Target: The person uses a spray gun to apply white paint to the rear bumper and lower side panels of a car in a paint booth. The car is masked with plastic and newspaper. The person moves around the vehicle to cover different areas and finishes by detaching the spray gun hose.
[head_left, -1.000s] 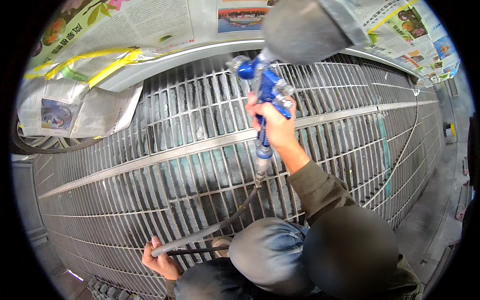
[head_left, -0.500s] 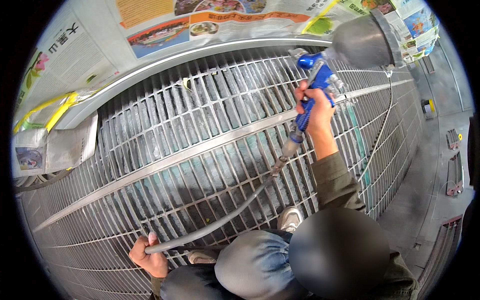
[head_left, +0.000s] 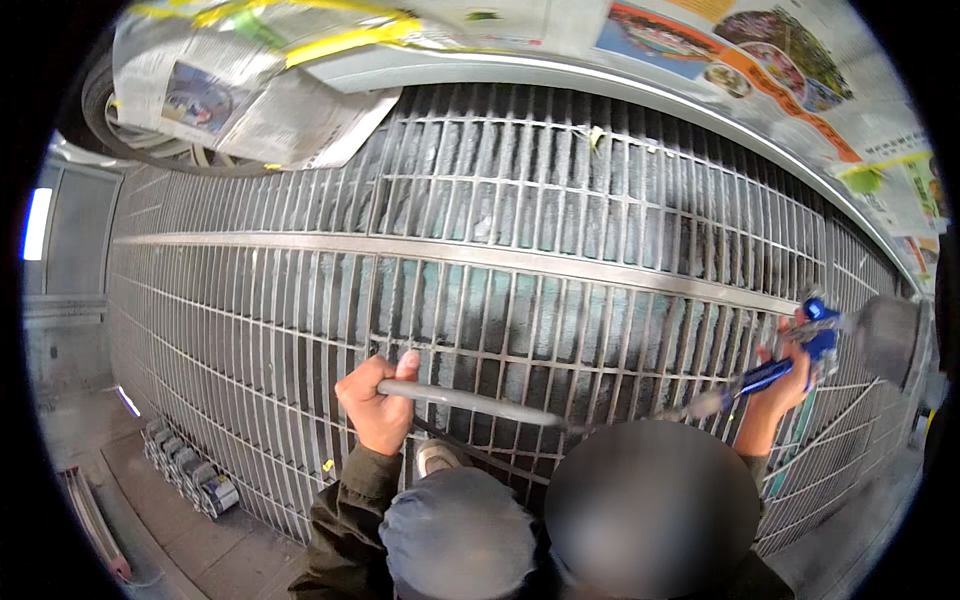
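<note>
My right hand (head_left: pixel 785 380), at the right, is closed around the handle of a blue spray gun (head_left: pixel 822 345). A dark grey cup (head_left: pixel 888 340) sits on the gun's far right side, tilted sideways. From the handle's lower end a grey hose (head_left: pixel 480 402) runs left across to my left hand (head_left: pixel 375 405), whose fingers are wrapped round it with the thumb pointing up. Part of the hose near the gun is smeared by motion, and a blurred round patch covers the area below it. Both hands are above the metal floor grating (head_left: pixel 480 255).
Newspaper sheets (head_left: pixel 270 85) fixed with yellow tape (head_left: pixel 350 40) cover a vehicle body along the far side. A wheel (head_left: pixel 100 110) shows beneath them at the far left. Several grey block-shaped items (head_left: pixel 190 470) stand in a row at the lower left. My shoe (head_left: pixel 437 457) rests on the grating.
The view has swung left, bringing the wheel into sight. My right hand has drawn the spray gun away from the papered body, lower and nearer. My left hand still grips the hose.
</note>
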Tool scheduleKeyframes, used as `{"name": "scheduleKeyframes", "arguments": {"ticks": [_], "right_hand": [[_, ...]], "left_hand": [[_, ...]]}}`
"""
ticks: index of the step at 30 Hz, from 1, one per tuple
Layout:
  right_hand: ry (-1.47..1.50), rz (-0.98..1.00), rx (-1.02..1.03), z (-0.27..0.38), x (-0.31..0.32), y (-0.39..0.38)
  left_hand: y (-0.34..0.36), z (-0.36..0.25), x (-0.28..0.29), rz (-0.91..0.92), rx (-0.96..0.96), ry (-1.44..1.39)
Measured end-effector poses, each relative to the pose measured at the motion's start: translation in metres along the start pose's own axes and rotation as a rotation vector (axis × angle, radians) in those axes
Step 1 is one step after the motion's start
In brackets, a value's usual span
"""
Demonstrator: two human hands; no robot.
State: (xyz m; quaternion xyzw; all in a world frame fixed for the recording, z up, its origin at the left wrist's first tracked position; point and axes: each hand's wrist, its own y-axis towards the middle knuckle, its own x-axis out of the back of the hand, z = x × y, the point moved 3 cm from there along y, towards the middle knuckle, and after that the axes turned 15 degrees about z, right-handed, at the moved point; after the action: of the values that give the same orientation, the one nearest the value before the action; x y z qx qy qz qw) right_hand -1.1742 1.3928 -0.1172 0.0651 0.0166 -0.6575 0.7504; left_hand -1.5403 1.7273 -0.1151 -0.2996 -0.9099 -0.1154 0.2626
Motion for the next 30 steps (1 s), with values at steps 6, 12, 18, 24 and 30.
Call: {"name": "scheduleKeyframes", "arguments": {"ticks": [6,12,18,24,30], "right_hand": [[-0.042,0.084,-0.178,-0.030,-0.036,-0.092],[-0.080,0.071,-0.298,-0.034,-0.039,-0.119],[-0.111,-0.017,-0.336,-0.040,-0.031,-0.124],[-0.093,-0.050,-0.370,-0.043,-0.042,-0.131],[-0.078,-0.050,-0.403,-0.040,-0.057,-0.132]], "left_hand": [[-0.010,0.010,-0.007,0.034,-0.106,0.112],[-0.008,0.032,-0.007,0.017,-0.060,0.112],[-0.009,0.050,-0.003,0.072,-0.074,0.234],[-0.002,0.047,0.002,0.120,-0.240,0.324],[-0.009,0.049,-0.014,0.445,-0.304,0.497]]}}
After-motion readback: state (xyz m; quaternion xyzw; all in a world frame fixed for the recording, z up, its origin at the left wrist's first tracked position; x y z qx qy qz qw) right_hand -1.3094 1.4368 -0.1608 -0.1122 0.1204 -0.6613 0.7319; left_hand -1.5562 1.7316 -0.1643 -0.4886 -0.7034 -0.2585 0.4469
